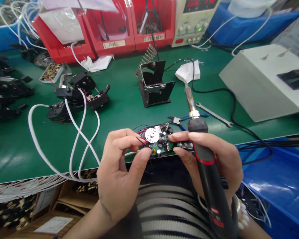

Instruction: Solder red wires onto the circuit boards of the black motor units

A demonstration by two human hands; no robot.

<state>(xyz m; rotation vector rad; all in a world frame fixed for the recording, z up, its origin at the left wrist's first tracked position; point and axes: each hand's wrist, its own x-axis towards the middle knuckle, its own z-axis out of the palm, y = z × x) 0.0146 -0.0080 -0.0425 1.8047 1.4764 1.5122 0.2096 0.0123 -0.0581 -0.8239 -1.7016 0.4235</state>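
Observation:
A small black housing with a green circuit board and a round silver-white disc sits at the table's front edge between my hands. My left hand has thumb and fingers closed on thin red and black wires at the board's left side. A black soldering iron with a red ring lies in my right hand, its metal tip pointing away toward the back of the table. The thumb and forefinger of that same hand touch the right end of the housing. Just behind it lie blue-handled cutters.
A black iron stand with a coil stands mid-table, by a white pad. An open-end wrench and a grey box are right. Black assemblies with white cables lie left. Red bins and a power supply stand behind.

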